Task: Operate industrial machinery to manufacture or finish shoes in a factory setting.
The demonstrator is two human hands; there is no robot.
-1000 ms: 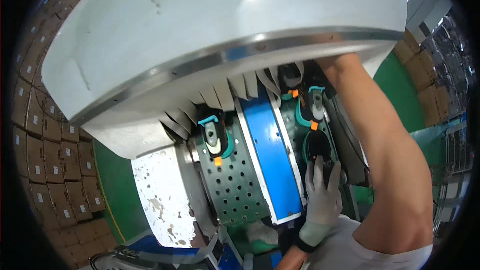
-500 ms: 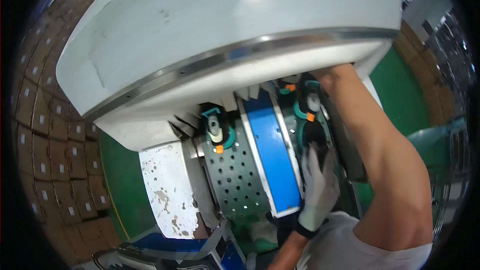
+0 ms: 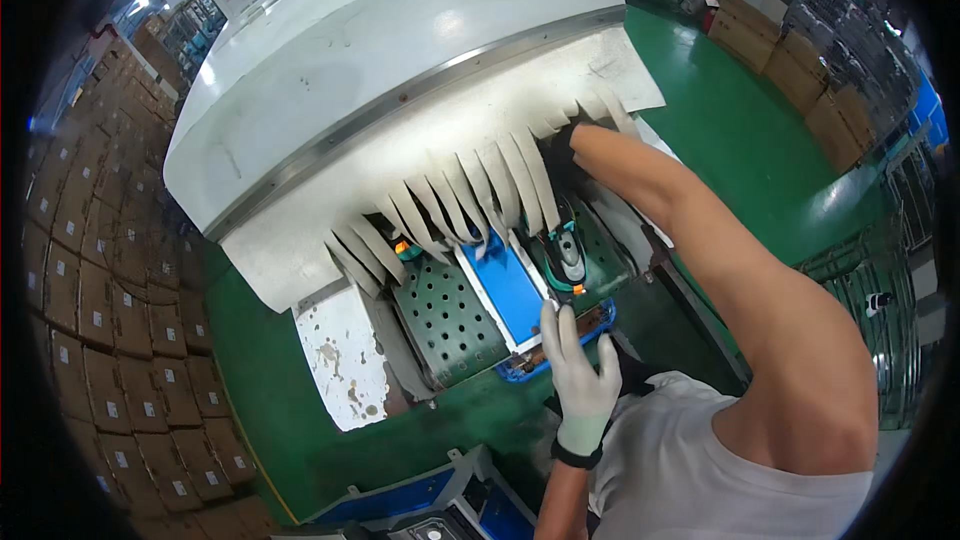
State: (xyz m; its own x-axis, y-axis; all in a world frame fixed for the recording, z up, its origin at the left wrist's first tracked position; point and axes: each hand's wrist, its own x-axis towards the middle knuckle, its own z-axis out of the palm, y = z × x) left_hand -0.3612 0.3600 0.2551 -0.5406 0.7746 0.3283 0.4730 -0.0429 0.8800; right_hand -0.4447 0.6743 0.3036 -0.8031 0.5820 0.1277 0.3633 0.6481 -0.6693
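My left hand (image 3: 580,380), in a white glove with a dark wristband, is in front of the machine's opening. Its fingers are stretched out and spread, with nothing in them. Just beyond the fingertips lies a dark shoe (image 3: 570,258) with a teal rim, a pale inside and an orange tab, on the right side of the perforated green bed. My right forearm (image 3: 650,175) bends over from the right and passes under the pale hanging strips (image 3: 480,185). That hand is hidden behind them. Another teal-edged shoe (image 3: 408,248) with an orange tab shows partly behind strips at the left.
A blue panel with a white frame (image 3: 515,302) divides the perforated green bed (image 3: 440,318). The white machine hood (image 3: 400,50) curves overhead. A chipped white side plate (image 3: 335,360) stands at left. Stacked cartons (image 3: 110,340) line the left; a blue-and-grey machine (image 3: 430,500) is below.
My left hand has drawn back from the dark shoe on the right. The view has shifted, showing more hanging strips. The left shoe is now mostly behind them; my right arm still reaches inside.
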